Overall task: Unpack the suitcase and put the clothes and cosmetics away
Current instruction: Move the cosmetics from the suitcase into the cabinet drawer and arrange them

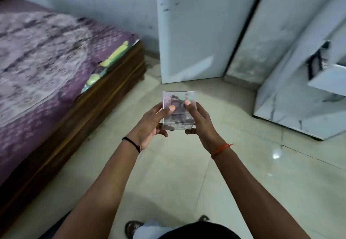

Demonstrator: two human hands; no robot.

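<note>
Clear plastic, boxy: a small transparent case (178, 110) held out in front over the floor (187, 182), nothing beneath it but tile. Contents blurred; probably cosmetics, cannot say which.

Left hand (149, 124) grips the case's left side, thumb pressed on the top face, fingers curled under the near bottom edge. Right hand (203, 124) mirrors it on the right side, thumb on top, fingers tucked beneath. Both grips pinch the case; neither is spread.

Step in hand, as judged: carrying the case to storage. To do it well, keep it level so loose items inside do not slide, keep fingers under the base rather than trusting thumb pressure on smooth plastic, and free one hand only once the case rests on a shelf. The pale wardrobe door (192, 33) stands ahead, with a marble-patterned cabinet (299, 89) to the right; an open panel or drawer (329, 81) juts from it, a likely destination, though also a corner to avoid bumping.

Room: bed (46, 61) along the left, purple patterned cover, dark wooden frame (104, 98). Yellow-green cloth (116, 53) lies near the bed's foot corner. Glossy cream floor tiles show glare. Sandalled foot (133, 228) at the bottom edge. No suitcase in view.
</note>
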